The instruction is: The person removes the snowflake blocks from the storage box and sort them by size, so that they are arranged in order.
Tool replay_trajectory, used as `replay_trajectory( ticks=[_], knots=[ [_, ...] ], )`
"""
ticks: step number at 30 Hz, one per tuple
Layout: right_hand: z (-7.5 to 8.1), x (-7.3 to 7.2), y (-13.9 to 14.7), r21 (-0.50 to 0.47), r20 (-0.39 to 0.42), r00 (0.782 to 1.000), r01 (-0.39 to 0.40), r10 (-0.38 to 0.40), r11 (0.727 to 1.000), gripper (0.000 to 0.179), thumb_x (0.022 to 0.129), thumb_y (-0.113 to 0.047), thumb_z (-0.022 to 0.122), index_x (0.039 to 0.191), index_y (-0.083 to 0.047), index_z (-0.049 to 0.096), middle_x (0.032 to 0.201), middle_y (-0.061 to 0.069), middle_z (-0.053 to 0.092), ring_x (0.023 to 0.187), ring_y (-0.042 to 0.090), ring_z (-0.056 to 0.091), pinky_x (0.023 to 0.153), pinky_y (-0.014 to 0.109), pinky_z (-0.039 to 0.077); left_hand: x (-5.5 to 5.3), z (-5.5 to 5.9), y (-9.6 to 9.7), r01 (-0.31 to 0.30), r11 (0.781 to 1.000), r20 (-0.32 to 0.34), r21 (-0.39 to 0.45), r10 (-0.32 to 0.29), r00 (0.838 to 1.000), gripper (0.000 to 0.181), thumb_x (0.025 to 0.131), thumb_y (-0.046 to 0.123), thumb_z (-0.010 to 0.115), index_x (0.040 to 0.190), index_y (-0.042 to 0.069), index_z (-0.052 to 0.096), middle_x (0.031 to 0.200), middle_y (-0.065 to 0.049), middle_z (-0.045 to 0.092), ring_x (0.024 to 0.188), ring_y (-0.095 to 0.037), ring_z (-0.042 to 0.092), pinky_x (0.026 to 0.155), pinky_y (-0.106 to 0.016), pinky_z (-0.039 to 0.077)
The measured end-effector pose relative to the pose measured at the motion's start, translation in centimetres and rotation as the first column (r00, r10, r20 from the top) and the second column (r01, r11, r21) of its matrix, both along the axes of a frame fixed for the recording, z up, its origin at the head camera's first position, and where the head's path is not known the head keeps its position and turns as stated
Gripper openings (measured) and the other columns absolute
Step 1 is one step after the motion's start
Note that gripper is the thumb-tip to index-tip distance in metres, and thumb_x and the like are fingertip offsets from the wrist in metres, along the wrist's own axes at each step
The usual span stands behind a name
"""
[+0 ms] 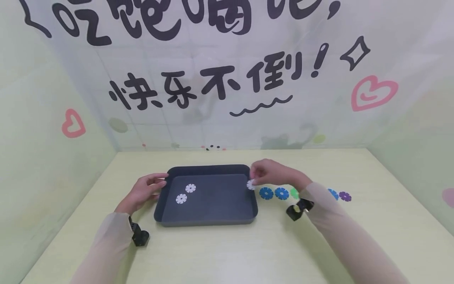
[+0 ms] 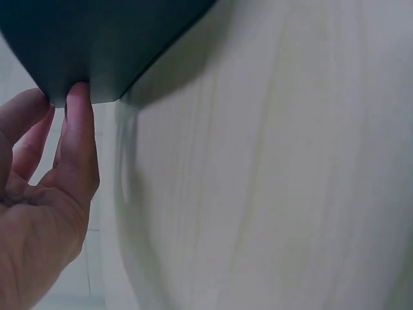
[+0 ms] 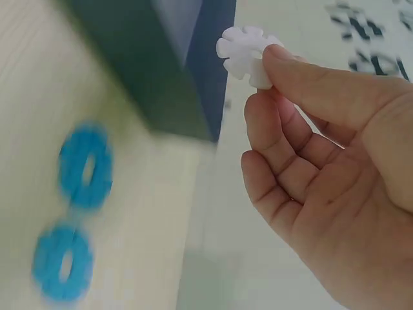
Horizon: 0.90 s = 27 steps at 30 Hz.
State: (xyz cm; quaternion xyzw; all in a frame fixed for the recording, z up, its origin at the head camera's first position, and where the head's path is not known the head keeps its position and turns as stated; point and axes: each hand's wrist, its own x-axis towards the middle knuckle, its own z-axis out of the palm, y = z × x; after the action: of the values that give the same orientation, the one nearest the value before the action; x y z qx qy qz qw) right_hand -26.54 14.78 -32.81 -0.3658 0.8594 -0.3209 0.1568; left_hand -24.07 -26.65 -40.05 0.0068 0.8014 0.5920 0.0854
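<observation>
My right hand [image 1: 273, 173] pinches one white disc [image 1: 251, 184] by its edge, between thumb and forefinger, at the right rim of the dark tray [image 1: 216, 205]; whether it touches the rim I cannot tell. My left hand [image 1: 143, 191] has its fingertips against the tray's left edge (whether they truly grip it, I cannot tell).

With so little of the disc held, it could slip and land outside, beside the nearest blue disc [image 1: 266, 193] on the bench [image 1: 227, 256]. If I go too low, its notched edge could catch the rim and twist free. My right sleeve [image 1: 340, 221] and wrist camera [image 1: 299, 209] lie close to the partly hidden green disc [image 1: 294, 193], so a dipped forearm might scatter that row. Pressing too hard on the left could shove the tray, sliding the two white pieces [image 1: 181, 198] inside.
</observation>
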Motion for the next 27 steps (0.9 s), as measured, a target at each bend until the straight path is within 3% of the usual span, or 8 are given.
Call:
replay_trajectory(
  ticks=[8, 14, 27],
  knots=[
    [-1.2, 1.5, 9.8, 0.010, 0.041, 0.977, 0.209, -0.209, 0.978, 0.011, 0.084, -0.009, 0.066, 0.086, -0.003, 0.057, 0.073, 0.004, 0.053, 0.067, 0.019, 0.050, 0.062, 0.028, 0.047, 0.3, 0.1, -0.1, -0.003, 1.000, 0.005, -0.017, 0.003, 1.000, 0.047, 0.091, 0.012, 0.057, 0.134, -0.002, 0.042, 0.116, -0.022, 0.048, 0.089, -0.016, 0.056, 0.070, -0.027, 0.052],
    [-2.5, 2.5, 16.8, 0.061, -0.012, 0.946, 0.324, -0.324, 0.944, 0.013, 0.083, -0.011, 0.067, 0.087, -0.003, 0.058, 0.075, 0.003, 0.055, 0.066, 0.015, 0.050, 0.061, 0.026, 0.046, 0.3, 0.1, -0.3, 0.011, 1.000, 0.009, -0.025, -0.011, 1.000, 0.049, 0.091, 0.015, 0.057, 0.134, -0.002, 0.041, 0.116, -0.020, 0.048, 0.088, -0.015, 0.055, 0.069, -0.027, 0.052],
    [-4.7, 4.5, 27.3, 0.040, 0.029, 0.848, 0.528, -0.529, 0.849, 0.026, 0.088, -0.010, 0.060, 0.103, 0.011, 0.055, 0.088, 0.005, 0.060, 0.075, 0.007, 0.056, 0.067, 0.026, 0.050, 0.1, -0.2, -0.4, 0.012, 1.000, 0.008, -0.018, -0.012, 1.000, 0.048, 0.092, 0.014, 0.057, 0.134, -0.001, 0.042, 0.115, -0.020, 0.048, 0.085, -0.013, 0.055, 0.067, -0.026, 0.052]
  ],
)
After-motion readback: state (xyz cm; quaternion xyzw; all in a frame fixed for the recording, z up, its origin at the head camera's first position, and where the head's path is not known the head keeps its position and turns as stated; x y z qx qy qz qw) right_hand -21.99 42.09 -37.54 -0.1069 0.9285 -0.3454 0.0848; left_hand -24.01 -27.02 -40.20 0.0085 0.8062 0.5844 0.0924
